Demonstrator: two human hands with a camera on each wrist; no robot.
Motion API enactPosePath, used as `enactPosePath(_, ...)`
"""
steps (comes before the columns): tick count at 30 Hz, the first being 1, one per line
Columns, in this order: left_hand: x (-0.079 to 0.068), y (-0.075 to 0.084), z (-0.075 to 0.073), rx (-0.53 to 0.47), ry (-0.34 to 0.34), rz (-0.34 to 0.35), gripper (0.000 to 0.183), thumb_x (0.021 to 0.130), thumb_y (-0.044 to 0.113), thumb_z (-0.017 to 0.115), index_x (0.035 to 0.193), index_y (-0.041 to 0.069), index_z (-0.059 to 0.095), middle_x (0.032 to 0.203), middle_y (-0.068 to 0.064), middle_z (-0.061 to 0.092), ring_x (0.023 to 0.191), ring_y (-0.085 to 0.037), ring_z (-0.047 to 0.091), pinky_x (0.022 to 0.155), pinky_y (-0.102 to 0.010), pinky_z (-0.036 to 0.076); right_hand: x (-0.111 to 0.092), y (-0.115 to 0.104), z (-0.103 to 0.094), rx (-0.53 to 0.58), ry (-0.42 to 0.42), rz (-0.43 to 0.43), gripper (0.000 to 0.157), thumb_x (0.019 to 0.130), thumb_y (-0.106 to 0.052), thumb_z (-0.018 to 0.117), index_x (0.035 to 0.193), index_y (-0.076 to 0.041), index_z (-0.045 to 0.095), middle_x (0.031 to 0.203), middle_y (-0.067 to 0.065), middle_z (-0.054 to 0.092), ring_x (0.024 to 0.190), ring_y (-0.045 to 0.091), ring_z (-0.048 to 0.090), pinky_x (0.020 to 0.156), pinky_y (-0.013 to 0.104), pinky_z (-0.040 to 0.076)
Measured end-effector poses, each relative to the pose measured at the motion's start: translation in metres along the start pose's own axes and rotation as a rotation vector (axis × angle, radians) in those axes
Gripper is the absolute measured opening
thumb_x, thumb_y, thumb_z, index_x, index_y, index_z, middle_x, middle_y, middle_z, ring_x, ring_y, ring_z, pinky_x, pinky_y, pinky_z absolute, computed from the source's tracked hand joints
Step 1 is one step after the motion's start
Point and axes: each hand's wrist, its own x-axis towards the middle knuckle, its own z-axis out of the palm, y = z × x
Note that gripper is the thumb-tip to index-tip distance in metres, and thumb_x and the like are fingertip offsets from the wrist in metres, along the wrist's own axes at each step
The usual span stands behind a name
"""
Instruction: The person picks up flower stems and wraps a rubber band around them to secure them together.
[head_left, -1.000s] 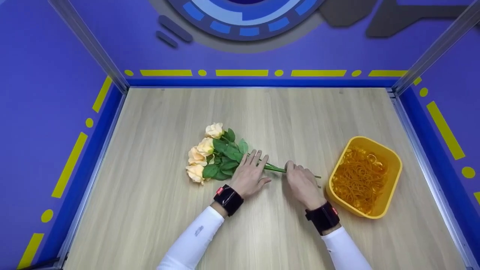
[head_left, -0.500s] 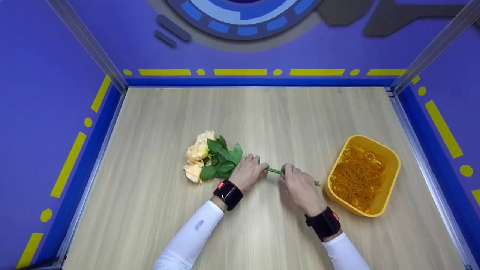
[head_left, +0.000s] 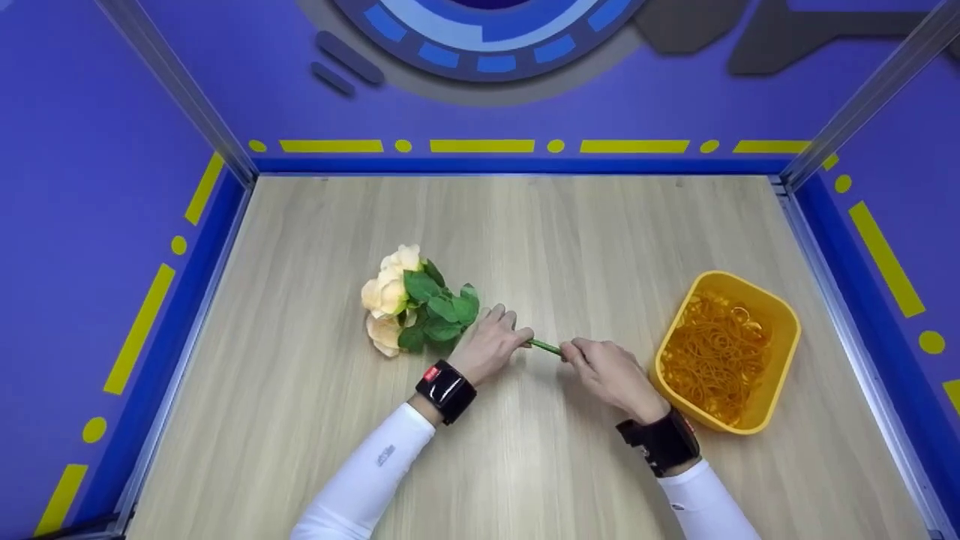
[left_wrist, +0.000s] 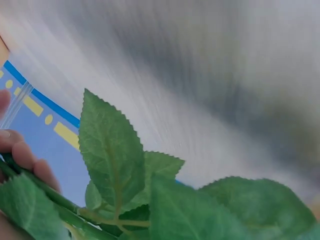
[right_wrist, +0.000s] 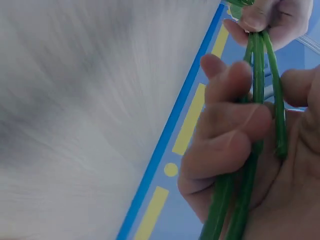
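Roses [head_left: 433, 309], peach-coloured and gathered in one bunch, lay across the middle of the wooden table [head_left: 495, 472] from where we looked, though we could not tell whether the blooms [head_left: 386, 292] touched its surface. On the left sleeve [head_left: 367, 465] we made out a small grey mark, too small to read. The left wristband [head_left: 448, 394] bore a red tag [head_left: 432, 373] whose lettering, if it was lettering, we could not read either.

To the right we saw a yellow tub [head_left: 782, 367] with rounded corners, set at a slant and near the right hand [head_left: 613, 375]. It held a tangle of thin amber loops [head_left: 716, 356], much like rubber bands, heaped over its floor.

Our bunch pointed its blooms left and its stems [head_left: 545, 346] right, the long axis running crosswise and dipping slightly toward us at the stem end. Green leaves [left_wrist: 111, 145] spread between blooms and grip.

We found both hands closed narrowly: the left hand [head_left: 491, 341] pinched the stems just below the leaves, and the right hand curled its fingers [right_wrist: 220, 150] round them lower down. In the right wrist view, one stem ended within the palm while others ran on past it.
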Motion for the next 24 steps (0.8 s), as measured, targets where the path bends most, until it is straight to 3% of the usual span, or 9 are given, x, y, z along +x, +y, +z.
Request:
enactPosePath(4, -0.003, -0.002, -0.005, 0.047, 0.026, 0.032, 0.015, 0.101, 0.033, 0.06, 0.099, 0.026, 0.074, 0.093, -0.002, 0.071, 0.087, -0.019, 0.061, 0.077, -0.032, 0.05, 0.002, 0.004, 0.002, 0.178, -0.147, 0.009, 0.05, 0.115, -0.04, 0.041, 0.095, -0.01, 0.074, 0.078, 0.006, 0.066, 0.068, 0.011, 0.052, 0.061, 0.027, 0.042)
enactPosePath(9, -0.004, -0.003, -0.007, 0.133, 0.059, 0.057, 0.017, 0.102, 0.032, 0.055, 0.098, 0.028, 0.071, 0.096, 0.0, 0.069, 0.091, -0.019, 0.061, 0.082, -0.032, 0.049, 0.002, 0.004, 0.012, 0.292, -0.215, -0.006, 0.059, 0.115, -0.043, 0.039, 0.086, 0.001, 0.065, 0.068, -0.007, 0.047, 0.059, 0.006, 0.041, 0.054, 0.022, 0.033)
enactPosePath(12, -0.005, -0.004, -0.007, 0.176, 0.074, 0.054, 0.014, 0.103, 0.028, 0.055, 0.101, 0.027, 0.069, 0.101, 0.0, 0.069, 0.098, -0.02, 0.063, 0.095, -0.034, 0.051, 0.001, 0.002, 0.018, 0.308, -0.194, -0.033, 0.056, 0.116, -0.039, 0.04, 0.083, 0.003, 0.058, 0.068, -0.009, 0.041, 0.059, 0.004, 0.036, 0.055, 0.02, 0.031)
enactPosePath(15, -0.006, -0.004, -0.008, 0.197, 0.108, 0.035, 0.013, 0.102, 0.03, 0.059, 0.11, 0.024, 0.067, 0.111, -0.001, 0.069, 0.114, -0.023, 0.064, 0.114, -0.04, 0.048, 0.0, -0.001, 0.025, 0.336, -0.151, -0.049, 0.05, 0.116, -0.033, 0.041, 0.079, -0.003, 0.054, 0.068, -0.009, 0.038, 0.06, 0.002, 0.034, 0.056, 0.02, 0.03)
enactPosePath(19, -0.01, -0.004, -0.01, 0.196, 0.23, 0.002, 0.041, 0.094, 0.044, 0.072, 0.127, 0.021, 0.065, 0.126, -0.002, 0.068, 0.136, -0.027, 0.058, 0.125, -0.045, 0.04, -0.001, -0.004, 0.032, 0.377, -0.074, -0.049, 0.047, 0.116, -0.029, 0.042, 0.073, -0.01, 0.047, 0.067, -0.01, 0.037, 0.058, 0.0, 0.033, 0.056, 0.019, 0.029)
enactPosePath(22, -0.015, -0.001, -0.01, 0.083, 0.36, -0.025, 0.052, 0.088, 0.044, 0.081, 0.13, 0.017, 0.067, 0.129, -0.004, 0.067, 0.138, -0.029, 0.058, 0.124, -0.045, 0.041, -0.002, -0.006, 0.037, 0.405, -0.014, -0.025, 0.046, 0.116, -0.026, 0.044, 0.072, -0.011, 0.046, 0.066, -0.01, 0.036, 0.057, 0.0, 0.032, 0.056, 0.018, 0.027)
enactPosePath(24, -0.02, 0.003, -0.011, -0.074, 0.433, -0.068, 0.047, 0.088, 0.036, 0.085, 0.126, 0.014, 0.069, 0.123, -0.005, 0.069, 0.128, -0.026, 0.062, 0.117, -0.042, 0.047, -0.002, -0.007, 0.04, 0.438, 0.022, -0.006, 0.046, 0.116, -0.024, 0.044, 0.072, -0.009, 0.046, 0.066, -0.009, 0.036, 0.057, -0.001, 0.031, 0.056, 0.018, 0.027)
